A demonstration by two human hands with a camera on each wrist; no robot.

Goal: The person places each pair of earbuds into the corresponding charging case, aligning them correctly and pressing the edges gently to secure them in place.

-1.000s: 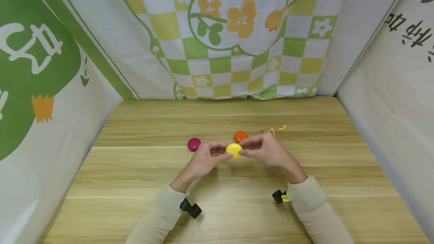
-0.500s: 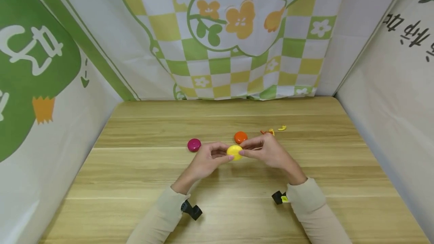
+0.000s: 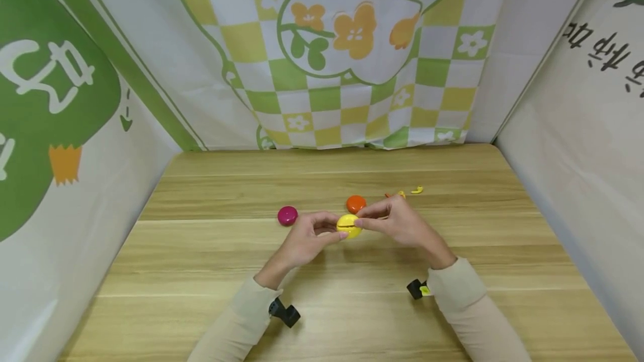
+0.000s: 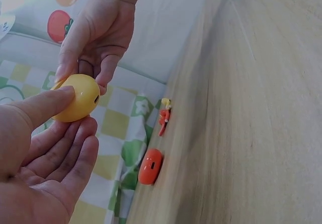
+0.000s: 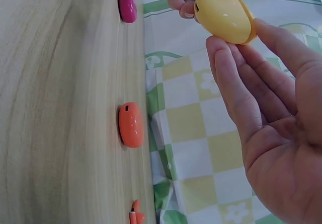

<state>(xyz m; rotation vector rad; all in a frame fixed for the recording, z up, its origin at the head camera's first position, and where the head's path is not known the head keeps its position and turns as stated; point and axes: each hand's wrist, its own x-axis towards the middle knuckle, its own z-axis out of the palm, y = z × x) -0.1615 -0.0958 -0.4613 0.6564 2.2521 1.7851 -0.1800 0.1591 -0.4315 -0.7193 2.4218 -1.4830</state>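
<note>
Both hands hold a yellow earbud charging case [image 3: 348, 233] above the table, its lid raised a little so that a dark slit shows. My left hand [image 3: 309, 239] grips the body from the left, thumb at the front. From the right, my right hand [image 3: 399, 223] pinches the case near its lid. A small dark port shows on the yellow case [image 4: 80, 100] in the left wrist view. Just beyond the hands sits an orange earbud case [image 3: 355, 204], closed. A closed magenta earbud case [image 3: 288, 215] lies beside my left hand.
A yellow earbud [image 3: 417, 190] lies on the wooden table [image 3: 226, 183] beyond my right hand. Orange and yellow earbuds [image 4: 165, 117] lie near it, partly hidden by that hand in the head view. A checkered cloth [image 3: 327, 99] hangs behind the table.
The yellow case was closed in the earlier frames; now its lid has come up slightly at the front. My right fingers have shifted slightly up with it. The left hand holds nearly still.
</note>
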